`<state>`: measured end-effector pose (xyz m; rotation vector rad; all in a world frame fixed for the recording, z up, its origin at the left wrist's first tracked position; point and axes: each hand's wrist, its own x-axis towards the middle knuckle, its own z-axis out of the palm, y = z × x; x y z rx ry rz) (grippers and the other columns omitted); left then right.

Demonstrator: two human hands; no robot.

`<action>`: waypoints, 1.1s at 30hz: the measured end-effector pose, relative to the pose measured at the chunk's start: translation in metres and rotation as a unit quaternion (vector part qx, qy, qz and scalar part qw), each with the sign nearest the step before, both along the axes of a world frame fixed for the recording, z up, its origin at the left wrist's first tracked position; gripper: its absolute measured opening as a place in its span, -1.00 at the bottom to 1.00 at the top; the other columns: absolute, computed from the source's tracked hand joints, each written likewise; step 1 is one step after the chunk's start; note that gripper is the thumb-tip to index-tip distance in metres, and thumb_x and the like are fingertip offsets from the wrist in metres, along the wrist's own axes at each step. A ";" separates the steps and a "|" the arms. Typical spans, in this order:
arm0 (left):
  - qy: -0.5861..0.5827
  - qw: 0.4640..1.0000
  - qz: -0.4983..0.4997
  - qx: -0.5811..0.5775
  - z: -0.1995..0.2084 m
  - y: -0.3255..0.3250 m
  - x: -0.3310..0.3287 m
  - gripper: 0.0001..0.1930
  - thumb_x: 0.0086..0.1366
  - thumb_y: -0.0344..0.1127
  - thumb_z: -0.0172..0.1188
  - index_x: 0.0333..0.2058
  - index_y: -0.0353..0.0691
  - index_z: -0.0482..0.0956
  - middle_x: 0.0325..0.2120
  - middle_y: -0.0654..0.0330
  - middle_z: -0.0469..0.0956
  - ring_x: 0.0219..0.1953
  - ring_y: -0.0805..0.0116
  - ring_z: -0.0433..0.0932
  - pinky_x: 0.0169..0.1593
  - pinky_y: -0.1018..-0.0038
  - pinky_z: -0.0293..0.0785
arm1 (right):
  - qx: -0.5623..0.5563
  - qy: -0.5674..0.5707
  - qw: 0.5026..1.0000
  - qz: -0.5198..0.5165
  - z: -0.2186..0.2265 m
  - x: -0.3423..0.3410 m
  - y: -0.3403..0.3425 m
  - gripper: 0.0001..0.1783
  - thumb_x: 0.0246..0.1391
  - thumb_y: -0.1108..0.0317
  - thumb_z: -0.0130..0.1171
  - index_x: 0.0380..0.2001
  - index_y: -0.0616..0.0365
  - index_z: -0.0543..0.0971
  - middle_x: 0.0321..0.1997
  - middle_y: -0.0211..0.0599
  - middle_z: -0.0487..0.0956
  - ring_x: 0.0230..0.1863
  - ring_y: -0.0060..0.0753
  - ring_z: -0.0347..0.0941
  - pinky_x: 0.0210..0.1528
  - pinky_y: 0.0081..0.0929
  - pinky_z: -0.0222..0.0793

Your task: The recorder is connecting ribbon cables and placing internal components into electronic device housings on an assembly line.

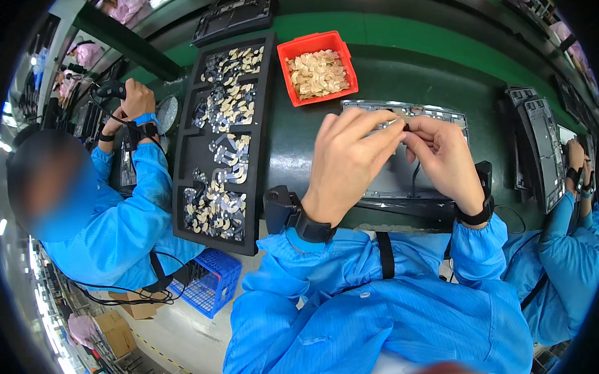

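In front of me on the green bench lies a flat dark device housing (386, 185) with a strip of small components along its far edge. My left hand (348, 155) is over its left half, thumb and fingers pinched together. My right hand (443, 154) meets it from the right, its thumb and forefinger also closed. A small dark piece (406, 126) shows between the fingertips, too covered to name. Beyond my left hand stands a red bin (351, 70) heaped with small beige pieces (318, 74). Both wrists carry black straps with a box-shaped unit.
To my left, a black compartment tray (259, 132) holds many small black-and-beige parts. Another dark housing (233, 16) sits behind it. Several panels (539, 145) lean together at the right. Co-workers in blue (109, 213) sit on both sides; a blue crate (214, 282) is on the floor.
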<state>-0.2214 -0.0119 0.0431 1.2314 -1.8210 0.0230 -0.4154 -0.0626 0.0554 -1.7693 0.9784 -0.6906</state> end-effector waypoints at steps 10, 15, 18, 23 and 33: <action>-0.107 0.987 -0.118 0.002 0.007 -0.009 0.024 -0.76 0.13 -0.38 0.46 -0.21 -0.26 0.74 -0.31 0.22 0.73 -0.34 0.28 0.67 -0.27 0.33 0.48 | -0.107 0.079 0.988 0.081 0.023 0.000 0.003 -0.81 0.24 0.51 0.17 -0.17 0.32 0.71 -0.34 0.07 0.69 -0.39 0.01 0.64 -0.27 -0.32 0.51; -0.044 0.982 0.182 0.038 0.006 -0.044 0.055 -0.85 0.34 -0.36 0.31 -0.28 -0.36 0.68 -0.39 -0.11 0.68 -0.35 -0.24 0.65 -0.34 0.05 0.52 | -0.234 0.105 0.966 -0.034 0.017 0.013 -0.008 -0.80 0.21 0.51 0.19 -0.16 0.29 0.72 -0.31 0.03 0.71 -0.29 0.09 0.66 -0.22 -0.18 0.53; 0.077 0.973 0.161 0.145 0.012 -0.028 0.029 -0.74 0.45 -0.26 0.29 -0.24 -0.41 0.74 -0.40 -0.21 0.69 -0.31 -0.18 0.73 -0.33 0.16 0.56 | -0.388 0.132 0.907 -0.098 -0.006 0.020 -0.018 -0.71 0.14 0.54 0.20 -0.06 0.26 0.72 -0.24 -0.02 0.72 -0.19 0.06 0.66 -0.16 -0.13 0.54; 0.271 0.942 0.027 0.196 -0.007 -0.013 -0.012 -0.68 0.47 -0.21 0.28 -0.34 -0.39 0.71 -0.66 -0.08 0.51 -0.68 0.22 0.50 -0.51 0.25 0.35 | -0.458 0.131 0.878 -0.049 -0.013 0.023 -0.004 -0.64 0.15 0.52 0.25 0.04 0.25 0.69 -0.02 -0.07 0.73 0.08 -0.04 0.63 0.05 -0.15 0.55; 0.031 0.956 -0.182 0.229 0.003 -0.018 -0.048 -0.62 0.33 -0.15 0.43 -0.14 -0.43 0.72 -0.17 -0.07 0.75 -0.04 -0.03 0.72 0.08 0.22 0.52 | 0.056 -0.323 0.921 -0.212 -0.033 -0.057 0.031 -0.78 0.38 0.42 0.28 -0.04 0.37 0.72 -0.23 -0.28 0.74 -0.17 -0.56 0.63 -0.02 -0.56 0.52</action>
